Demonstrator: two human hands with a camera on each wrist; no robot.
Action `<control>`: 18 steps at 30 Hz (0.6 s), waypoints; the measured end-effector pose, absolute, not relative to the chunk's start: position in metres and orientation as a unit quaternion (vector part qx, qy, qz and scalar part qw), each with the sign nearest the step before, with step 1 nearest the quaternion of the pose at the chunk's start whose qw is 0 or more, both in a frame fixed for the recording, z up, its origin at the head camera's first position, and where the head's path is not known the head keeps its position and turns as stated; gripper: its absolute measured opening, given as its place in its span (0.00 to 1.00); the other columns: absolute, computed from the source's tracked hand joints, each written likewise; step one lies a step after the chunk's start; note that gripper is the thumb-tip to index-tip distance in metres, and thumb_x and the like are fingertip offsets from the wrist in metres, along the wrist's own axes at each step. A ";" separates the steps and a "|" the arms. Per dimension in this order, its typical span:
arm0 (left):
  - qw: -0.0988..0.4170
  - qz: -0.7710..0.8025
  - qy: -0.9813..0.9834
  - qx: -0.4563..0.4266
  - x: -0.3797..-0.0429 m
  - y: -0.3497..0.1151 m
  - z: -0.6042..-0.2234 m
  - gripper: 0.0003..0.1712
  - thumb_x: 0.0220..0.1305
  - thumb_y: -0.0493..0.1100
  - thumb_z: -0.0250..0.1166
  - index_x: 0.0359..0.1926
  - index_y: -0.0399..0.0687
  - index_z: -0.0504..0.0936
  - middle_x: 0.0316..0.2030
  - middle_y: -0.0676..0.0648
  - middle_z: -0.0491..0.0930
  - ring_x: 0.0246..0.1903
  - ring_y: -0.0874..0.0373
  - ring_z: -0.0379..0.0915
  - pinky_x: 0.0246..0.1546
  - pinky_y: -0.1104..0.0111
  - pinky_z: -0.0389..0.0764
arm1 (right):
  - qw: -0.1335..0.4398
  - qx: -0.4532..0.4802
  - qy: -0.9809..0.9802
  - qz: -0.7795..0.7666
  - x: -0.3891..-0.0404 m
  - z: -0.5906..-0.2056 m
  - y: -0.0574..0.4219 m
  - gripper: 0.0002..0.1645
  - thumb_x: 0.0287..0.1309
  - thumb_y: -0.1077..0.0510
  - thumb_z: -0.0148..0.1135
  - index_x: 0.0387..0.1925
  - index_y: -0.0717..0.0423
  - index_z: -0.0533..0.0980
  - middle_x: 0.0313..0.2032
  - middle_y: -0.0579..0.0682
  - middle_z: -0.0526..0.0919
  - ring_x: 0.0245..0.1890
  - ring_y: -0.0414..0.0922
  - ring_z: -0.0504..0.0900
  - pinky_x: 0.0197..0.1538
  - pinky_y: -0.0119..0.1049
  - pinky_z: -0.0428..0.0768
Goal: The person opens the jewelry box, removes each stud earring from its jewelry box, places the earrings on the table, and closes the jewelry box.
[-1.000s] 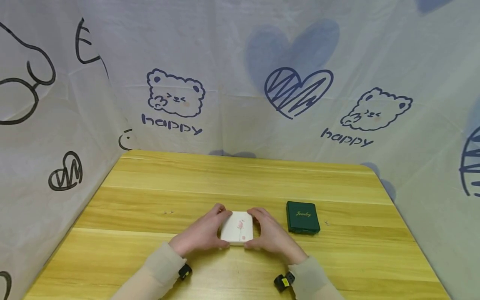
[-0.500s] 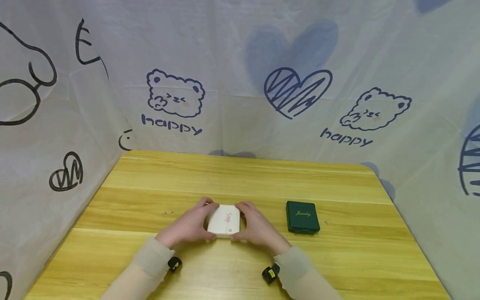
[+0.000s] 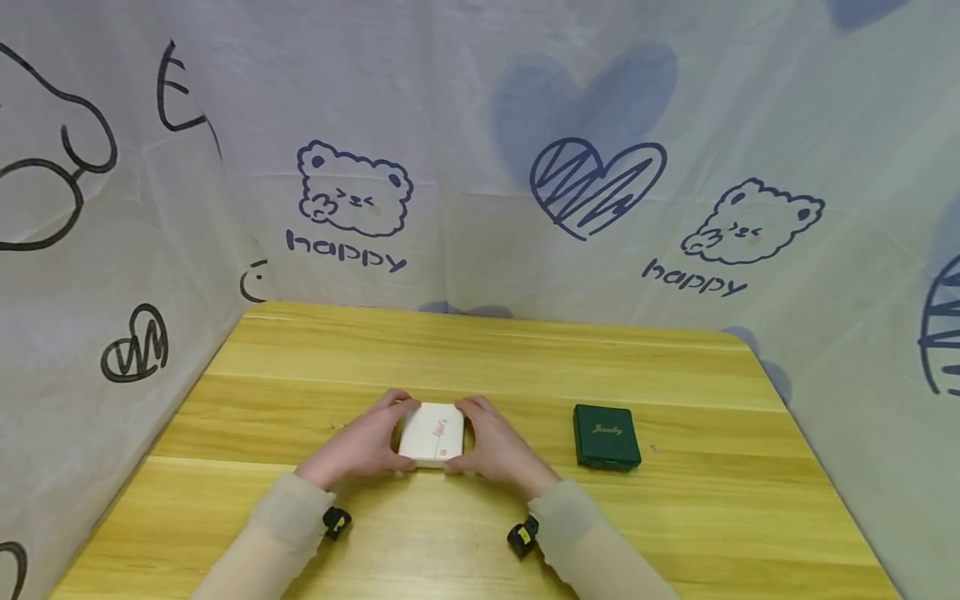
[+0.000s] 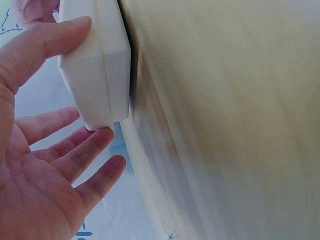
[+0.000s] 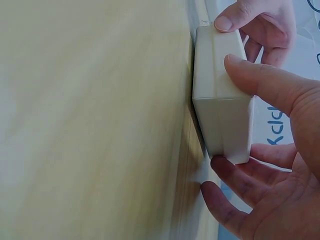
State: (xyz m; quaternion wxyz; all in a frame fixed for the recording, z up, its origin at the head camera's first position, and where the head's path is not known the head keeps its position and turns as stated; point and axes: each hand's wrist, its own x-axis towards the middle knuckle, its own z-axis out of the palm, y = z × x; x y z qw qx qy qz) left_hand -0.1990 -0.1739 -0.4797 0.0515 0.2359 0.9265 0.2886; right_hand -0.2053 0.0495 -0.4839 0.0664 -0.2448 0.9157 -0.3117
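A small white box (image 3: 432,432) with a pink flower print lies between both hands, at or just above the tabletop. My left hand (image 3: 367,439) grips its left side, thumb at the near edge and fingers at the far edge. On the right side my right hand (image 3: 495,442) holds it the same way. A seam runs round the side of the white box (image 4: 100,65) in the left wrist view. The right wrist view shows both thumbs on one side of the white box (image 5: 220,95). To the right sits a dark green jewelry box (image 3: 607,437), its lid lettered "Jewelry".
Tiny pieces (image 3: 654,448), too small to make out, lie beside the green box, with similar ones left of my left hand. The wooden table (image 3: 495,358) is bordered by a white cloth (image 3: 465,100) with drawn bears and hearts.
Both hands have moved the white box to the left and slightly away from me, apart from the green box. Their hold on it looks the same. The green box has stayed put.
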 end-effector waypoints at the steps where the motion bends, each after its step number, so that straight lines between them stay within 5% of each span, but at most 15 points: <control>1: 0.050 0.289 0.926 0.237 -0.199 -0.175 -0.479 0.48 0.38 0.45 0.76 0.61 0.37 0.65 0.57 0.46 0.61 0.49 0.55 0.64 0.49 0.63 0.69 | 0.065 -0.246 0.917 -0.308 -0.206 -0.484 0.049 0.55 0.33 0.45 0.76 0.62 0.58 0.61 0.60 0.50 0.62 0.58 0.46 0.64 0.57 0.41 0.65; 18: 0.049 0.280 0.933 0.219 -0.204 -0.177 -0.481 0.47 0.40 0.45 0.75 0.61 0.37 0.65 0.58 0.45 0.61 0.50 0.54 0.64 0.50 0.61 0.68 | 0.065 -0.255 0.917 -0.300 -0.214 -0.484 0.043 0.53 0.34 0.44 0.75 0.62 0.57 0.61 0.59 0.50 0.63 0.55 0.45 0.66 0.55 0.40 0.67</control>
